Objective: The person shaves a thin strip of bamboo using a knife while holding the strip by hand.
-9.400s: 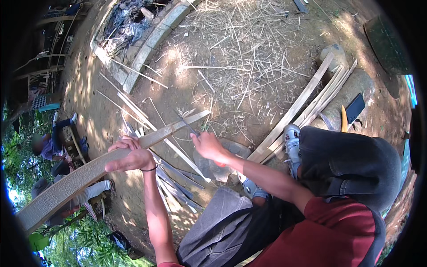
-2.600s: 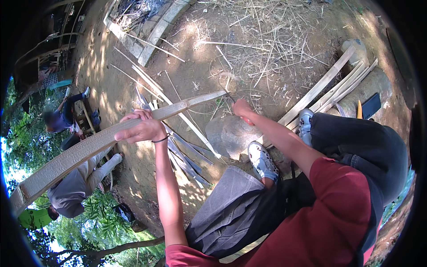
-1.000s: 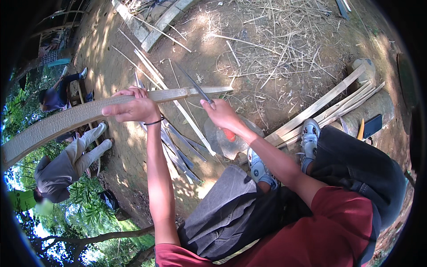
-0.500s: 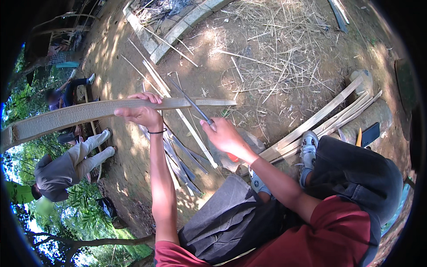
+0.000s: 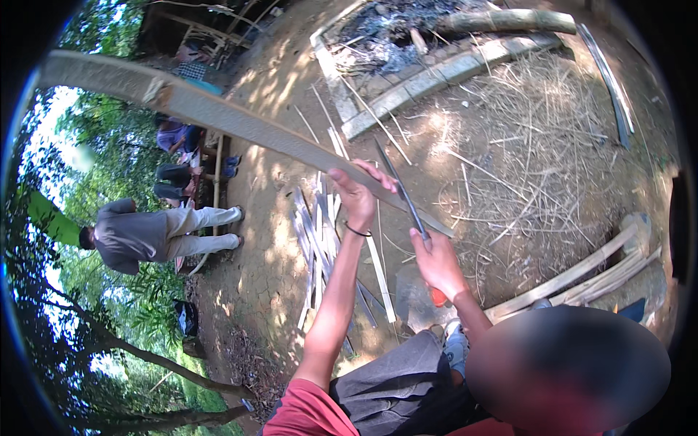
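Note:
A long split bamboo strip (image 5: pixel 247 122) runs from the upper left down toward the middle, with a node ridge partway along. My left hand (image 5: pixel 358 195) is closed around it near its lower right end, the thumb on the near side and the fingertips showing at the far edge. My right hand (image 5: pixel 438 263) grips a knife (image 5: pixel 404 190) with a long dark blade, and an orange-red handle end shows below the fist. Its blade crosses the strip just right of my left fingers; whether it cuts into the bamboo I cannot tell.
Several split strips (image 5: pixel 314 243) lie on the ground beyond my left forearm. More bamboo lengths (image 5: pixel 571 275) rest at the right. Thin shavings (image 5: pixel 542 145) cover the ground ahead, near a low ash-filled border (image 5: pixel 443 76). A person (image 5: pixel 138 231) stands at the left; others sit behind.
The view has shifted, with more of the ash bed showing. The bamboo strip now slopes steeply down to the right, and my left hand sits closer to the knife blade.

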The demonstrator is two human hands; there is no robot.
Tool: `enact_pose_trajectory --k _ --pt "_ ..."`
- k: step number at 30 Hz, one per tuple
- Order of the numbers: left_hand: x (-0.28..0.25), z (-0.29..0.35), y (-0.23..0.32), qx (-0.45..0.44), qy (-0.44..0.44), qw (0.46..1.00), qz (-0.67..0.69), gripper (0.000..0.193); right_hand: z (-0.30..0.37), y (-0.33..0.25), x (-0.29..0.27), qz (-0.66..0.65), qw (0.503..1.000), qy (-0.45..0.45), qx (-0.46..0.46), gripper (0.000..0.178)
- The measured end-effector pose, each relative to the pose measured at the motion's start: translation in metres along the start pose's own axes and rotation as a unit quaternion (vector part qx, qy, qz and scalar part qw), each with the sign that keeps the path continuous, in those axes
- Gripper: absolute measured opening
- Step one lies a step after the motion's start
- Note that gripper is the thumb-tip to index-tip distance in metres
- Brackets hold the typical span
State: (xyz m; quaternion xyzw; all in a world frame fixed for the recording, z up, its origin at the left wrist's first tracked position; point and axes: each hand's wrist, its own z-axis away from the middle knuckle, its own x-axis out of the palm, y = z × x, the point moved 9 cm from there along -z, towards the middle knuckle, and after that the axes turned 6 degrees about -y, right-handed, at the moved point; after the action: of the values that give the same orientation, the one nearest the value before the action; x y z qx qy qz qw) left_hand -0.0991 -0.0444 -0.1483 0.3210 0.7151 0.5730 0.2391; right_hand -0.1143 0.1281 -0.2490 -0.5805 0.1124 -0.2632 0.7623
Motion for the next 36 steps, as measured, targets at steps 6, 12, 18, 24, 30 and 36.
enact_pose_trajectory --k 6,12,18,24,30,36 --pt "-0.002 -0.003 0.008 0.035 0.017 0.999 0.020 0.078 -0.027 0.080 0.009 -0.001 0.996 0.014 0.089 0.040" --pt "0.028 0.003 0.005 0.061 0.063 0.995 0.043 0.076 -0.002 0.011 -0.025 0.022 0.999 0.032 0.024 0.040" --pt "0.022 0.035 -0.002 0.048 0.021 0.999 0.011 0.079 0.014 0.048 -0.018 0.014 0.998 0.045 0.053 0.037" --pt "0.007 0.038 -0.004 0.085 -0.013 0.995 0.056 0.081 0.025 0.039 -0.021 0.040 0.998 0.008 0.047 0.036" --pt "0.022 0.051 -0.002 0.099 -0.006 0.994 0.044 0.081 0.017 0.094 -0.019 0.069 0.994 0.075 0.042 0.038" --pt "0.025 0.053 0.000 0.084 -0.027 0.996 0.024 0.081 0.022 0.113 -0.029 -0.036 0.988 0.014 0.147 0.047"
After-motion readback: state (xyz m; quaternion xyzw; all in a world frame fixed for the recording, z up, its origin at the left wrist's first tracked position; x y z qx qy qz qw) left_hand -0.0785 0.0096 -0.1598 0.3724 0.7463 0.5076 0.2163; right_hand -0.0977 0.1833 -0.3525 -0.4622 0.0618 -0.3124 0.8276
